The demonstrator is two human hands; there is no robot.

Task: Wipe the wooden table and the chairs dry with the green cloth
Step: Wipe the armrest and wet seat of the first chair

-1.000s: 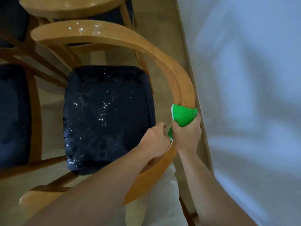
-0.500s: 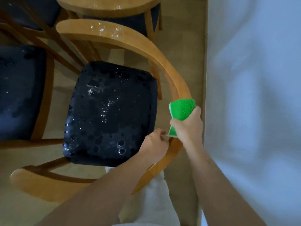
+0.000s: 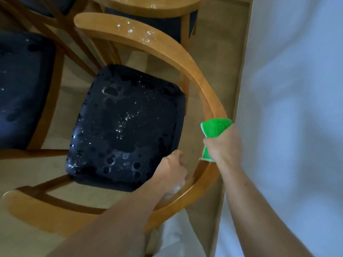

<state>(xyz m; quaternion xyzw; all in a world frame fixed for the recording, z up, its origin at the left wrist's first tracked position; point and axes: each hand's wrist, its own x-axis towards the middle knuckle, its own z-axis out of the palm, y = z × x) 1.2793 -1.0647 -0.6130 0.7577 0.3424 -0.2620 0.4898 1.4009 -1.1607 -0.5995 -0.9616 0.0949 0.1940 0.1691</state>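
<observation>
On the curved wooden rail of the nearest chair, the right hand holds a green cloth, its grip closed round the wad, pressing it down to dry the wood. Just inside the rail, the left hand seems to steady the chair (its grip cannot be made out). Below the rail, one dark seat glistens with droplets. Three chairs show, one bench edge beyond.

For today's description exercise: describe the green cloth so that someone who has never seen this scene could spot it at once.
Start at the wooden chair with the curved backrest and dark wet seat. Follow that rail to its right side, beside the white wall, where the right hand grips the green cloth against the wood. It is the only bright green thing among brown wood and dark cushions.
</observation>
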